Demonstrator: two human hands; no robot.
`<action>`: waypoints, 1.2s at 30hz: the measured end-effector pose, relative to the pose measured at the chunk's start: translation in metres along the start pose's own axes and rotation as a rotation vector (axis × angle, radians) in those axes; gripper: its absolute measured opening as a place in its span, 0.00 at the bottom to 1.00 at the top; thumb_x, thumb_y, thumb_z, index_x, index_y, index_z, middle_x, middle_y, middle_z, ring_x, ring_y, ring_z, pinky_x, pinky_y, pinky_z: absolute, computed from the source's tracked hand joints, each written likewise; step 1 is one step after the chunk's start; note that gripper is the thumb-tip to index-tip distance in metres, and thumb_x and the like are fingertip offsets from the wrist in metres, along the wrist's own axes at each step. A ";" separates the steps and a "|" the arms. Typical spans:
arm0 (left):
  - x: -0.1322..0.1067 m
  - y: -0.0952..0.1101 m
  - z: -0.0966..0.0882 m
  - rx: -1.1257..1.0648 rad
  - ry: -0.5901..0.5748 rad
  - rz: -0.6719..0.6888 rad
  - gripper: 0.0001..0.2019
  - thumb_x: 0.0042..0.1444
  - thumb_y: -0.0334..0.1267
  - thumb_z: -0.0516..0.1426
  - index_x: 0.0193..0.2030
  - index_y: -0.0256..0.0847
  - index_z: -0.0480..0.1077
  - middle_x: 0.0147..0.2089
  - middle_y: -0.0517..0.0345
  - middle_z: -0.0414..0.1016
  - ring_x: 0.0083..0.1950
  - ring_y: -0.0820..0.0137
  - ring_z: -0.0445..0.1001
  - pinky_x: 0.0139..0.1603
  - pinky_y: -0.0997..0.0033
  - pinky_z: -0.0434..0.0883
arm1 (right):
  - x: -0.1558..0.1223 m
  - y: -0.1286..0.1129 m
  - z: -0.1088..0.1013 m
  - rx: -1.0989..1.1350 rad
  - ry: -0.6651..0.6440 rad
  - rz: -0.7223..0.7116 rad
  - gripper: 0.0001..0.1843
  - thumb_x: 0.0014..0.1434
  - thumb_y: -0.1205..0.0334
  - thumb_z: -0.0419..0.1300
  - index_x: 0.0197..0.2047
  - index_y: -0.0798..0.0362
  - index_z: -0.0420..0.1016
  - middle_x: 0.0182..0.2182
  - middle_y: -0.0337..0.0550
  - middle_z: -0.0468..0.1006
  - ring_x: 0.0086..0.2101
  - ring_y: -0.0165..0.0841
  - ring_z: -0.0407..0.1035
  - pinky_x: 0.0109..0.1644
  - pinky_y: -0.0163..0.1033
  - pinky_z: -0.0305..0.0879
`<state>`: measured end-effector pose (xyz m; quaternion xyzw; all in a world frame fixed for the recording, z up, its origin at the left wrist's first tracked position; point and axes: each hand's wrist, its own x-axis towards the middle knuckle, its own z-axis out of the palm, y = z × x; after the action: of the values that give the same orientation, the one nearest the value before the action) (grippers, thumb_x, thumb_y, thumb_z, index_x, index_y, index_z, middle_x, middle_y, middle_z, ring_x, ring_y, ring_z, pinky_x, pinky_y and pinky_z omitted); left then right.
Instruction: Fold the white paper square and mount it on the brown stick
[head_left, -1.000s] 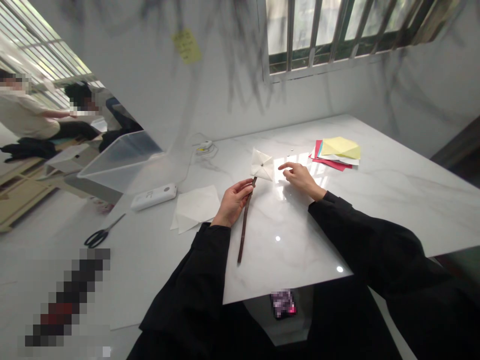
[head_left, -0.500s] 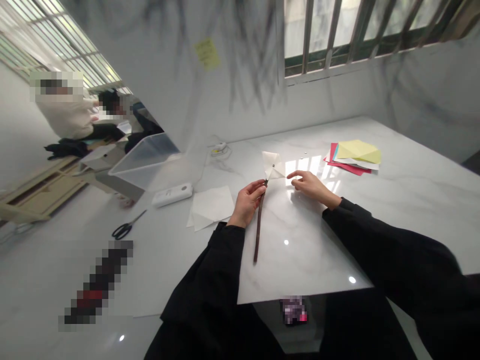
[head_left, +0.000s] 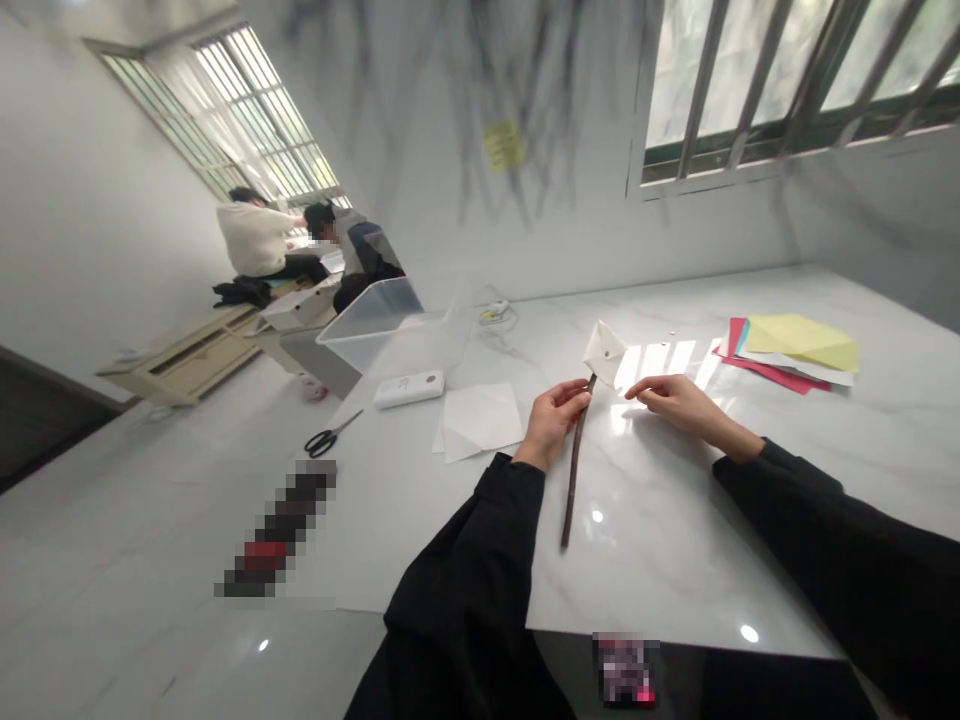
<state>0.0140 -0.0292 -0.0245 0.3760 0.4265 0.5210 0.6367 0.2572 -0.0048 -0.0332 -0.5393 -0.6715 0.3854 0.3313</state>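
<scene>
Long black sleeves to the wrists, bare left hand (head_left: pixel 551 422), bare right hand (head_left: pixel 675 400)

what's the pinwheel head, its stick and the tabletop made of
Pinwheel head: white paper, matte, with folded creases. Stick: thin, dark brown, slightly crooked, likely a wooden twig, pinched by the left hand. Tabletop: glossy white with grey veins and bright reflections, marble or marble-look.

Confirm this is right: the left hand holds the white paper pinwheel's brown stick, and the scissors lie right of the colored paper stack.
Not quite. The head view shows the scissors far left of the colored paper stack. The left hand does hold the pinwheel's brown stick.
</scene>
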 end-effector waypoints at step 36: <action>0.004 0.006 0.000 0.042 -0.034 0.040 0.25 0.39 0.42 0.79 0.46 0.40 0.84 0.47 0.50 0.86 0.46 0.66 0.80 0.52 0.66 0.74 | -0.001 -0.020 -0.003 0.195 -0.115 0.127 0.22 0.55 0.55 0.60 0.44 0.61 0.86 0.21 0.31 0.58 0.22 0.25 0.48 0.27 0.36 0.41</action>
<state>0.0122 -0.0245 -0.0190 0.4064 0.4187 0.5179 0.6255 0.2505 -0.0082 -0.0147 -0.5231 -0.6132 0.4992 0.3181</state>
